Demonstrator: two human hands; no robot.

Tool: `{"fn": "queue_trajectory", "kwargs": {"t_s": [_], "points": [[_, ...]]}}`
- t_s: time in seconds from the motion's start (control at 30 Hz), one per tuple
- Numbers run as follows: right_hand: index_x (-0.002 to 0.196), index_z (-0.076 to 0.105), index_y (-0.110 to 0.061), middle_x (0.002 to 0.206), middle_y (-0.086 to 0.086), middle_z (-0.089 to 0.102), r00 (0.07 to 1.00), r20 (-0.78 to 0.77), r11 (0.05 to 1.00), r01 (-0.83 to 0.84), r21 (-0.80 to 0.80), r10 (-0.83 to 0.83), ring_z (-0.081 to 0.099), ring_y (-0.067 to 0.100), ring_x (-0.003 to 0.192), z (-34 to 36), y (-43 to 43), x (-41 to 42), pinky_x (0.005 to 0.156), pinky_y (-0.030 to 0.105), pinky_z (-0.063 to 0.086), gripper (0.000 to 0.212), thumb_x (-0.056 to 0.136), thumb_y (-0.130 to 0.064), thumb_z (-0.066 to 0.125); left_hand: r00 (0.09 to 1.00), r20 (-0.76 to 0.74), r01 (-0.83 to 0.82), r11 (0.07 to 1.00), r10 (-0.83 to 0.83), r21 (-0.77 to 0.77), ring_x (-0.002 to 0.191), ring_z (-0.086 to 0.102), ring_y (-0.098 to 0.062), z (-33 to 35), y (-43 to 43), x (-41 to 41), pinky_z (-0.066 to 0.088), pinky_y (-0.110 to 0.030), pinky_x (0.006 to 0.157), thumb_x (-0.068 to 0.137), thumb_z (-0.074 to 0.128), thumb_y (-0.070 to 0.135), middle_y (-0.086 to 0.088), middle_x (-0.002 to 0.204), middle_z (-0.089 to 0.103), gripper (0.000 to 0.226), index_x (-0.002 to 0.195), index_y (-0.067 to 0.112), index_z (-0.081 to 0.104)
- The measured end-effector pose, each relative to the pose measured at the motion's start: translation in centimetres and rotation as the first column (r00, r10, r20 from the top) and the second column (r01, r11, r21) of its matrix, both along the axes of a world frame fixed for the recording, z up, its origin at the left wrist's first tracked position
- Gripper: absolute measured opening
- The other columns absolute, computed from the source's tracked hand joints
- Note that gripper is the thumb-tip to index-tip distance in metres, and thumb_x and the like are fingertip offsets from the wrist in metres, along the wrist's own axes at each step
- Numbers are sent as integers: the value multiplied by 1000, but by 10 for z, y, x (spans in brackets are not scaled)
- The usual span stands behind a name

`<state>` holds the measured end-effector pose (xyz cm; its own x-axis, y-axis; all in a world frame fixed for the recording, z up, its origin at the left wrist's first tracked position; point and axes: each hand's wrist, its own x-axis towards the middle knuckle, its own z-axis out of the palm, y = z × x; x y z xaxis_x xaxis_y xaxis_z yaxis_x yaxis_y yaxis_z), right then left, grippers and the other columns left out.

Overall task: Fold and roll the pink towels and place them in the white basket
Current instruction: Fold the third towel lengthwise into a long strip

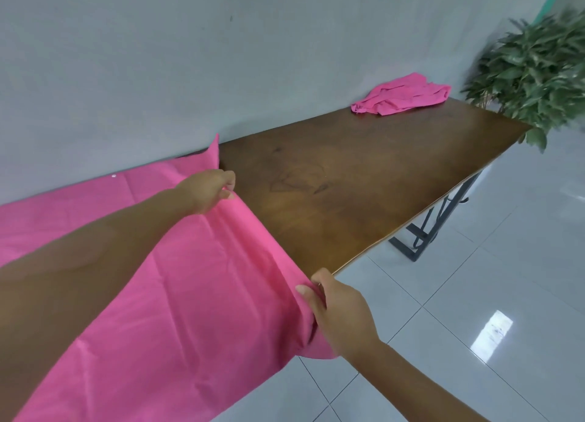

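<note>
A large pink towel (177, 282) lies spread over the left part of the brown wooden table (364, 181), with its near side hanging over the front edge. My left hand (209, 190) pinches the towel's right edge near the far side, where the cloth is bunched into a small fold. At the table's front edge my right hand (335, 314) grips that same right edge, the cloth gathered under its fingers. A second pink towel (402, 95) sits crumpled at the far right end of the table by the wall. No white basket is in view.
A grey wall runs along the back of the table. A leafy green plant (531, 73) stands beyond the table's right end. Black metal table legs (433, 228) show below, over a glossy white tiled floor (474, 311).
</note>
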<state>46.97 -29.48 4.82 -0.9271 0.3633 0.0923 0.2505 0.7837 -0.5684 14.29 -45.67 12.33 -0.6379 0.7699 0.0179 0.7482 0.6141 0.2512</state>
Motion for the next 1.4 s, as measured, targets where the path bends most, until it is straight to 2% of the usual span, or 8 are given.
{"fn": "queue_trajectory", "kwargs": {"t_s": [0.1,0.23,0.37,0.6,0.73,0.93,1.13,1.4], "points": [[86,43,-32,65,-11,57,1000,-16,999,7,-53,-8,58,10,64,4,-32,5,62,29,49,33,97,-63,42,1000,12,18,1000,-18,17,78,49,-26,10,-28,6,33,-34,62,99,58,13,1,80,51,26,79,20,42],[77,42,-34,61,-11,52,1000,-17,990,14,-139,-16,52,9,60,5,-81,15,58,24,43,31,99,-52,53,1000,18,13,999,-14,34,94,59,-33,16,-71,12,49,-47,79,97,61,14,-13,105,66,25,79,21,45],[72,42,-34,70,-28,56,1000,-13,982,22,-189,-25,51,7,62,11,-129,23,54,19,35,33,99,-41,59,1000,-4,1,999,0,51,87,56,-28,15,-113,15,38,-33,68,96,64,13,-4,91,60,15,86,15,53],[67,45,-31,56,-10,54,996,-53,974,52,-223,-65,52,9,55,14,-209,32,51,17,37,37,96,-38,66,997,-76,8,998,-4,55,89,55,-27,20,-186,16,47,-39,80,94,68,14,-5,99,63,8,95,11,62],[68,48,-28,54,-12,54,996,-73,962,34,-271,-56,51,8,52,20,-251,38,50,18,40,35,95,-38,67,995,-103,4,996,5,87,88,53,-26,24,-228,25,45,-37,79,92,71,13,-6,99,63,10,96,11,62],[69,50,-21,54,-7,52,993,-114,961,-66,-270,37,50,10,54,26,-307,43,53,26,41,33,95,-30,68,993,-95,-55,992,66,116,90,54,-27,27,-296,36,45,-38,82,91,73,13,-8,102,65,13,97,11,63],[65,42,-28,53,-12,48,978,-143,940,-185,-287,149,45,12,51,27,-356,40,50,20,34,39,94,-25,68,991,-87,-86,985,100,146,101,60,-34,29,-358,47,48,-50,94,89,74,11,-13,109,67,16,100,6,64],[70,44,-29,53,-12,45,931,-90,891,-364,-272,353,49,9,51,7,-416,34,51,15,35,35,96,-26,66,975,-41,-217,974,220,64,112,60,-32,5,-442,64,47,-48,98,90,74,13,-11,115,68,19,89,21,57]]}}
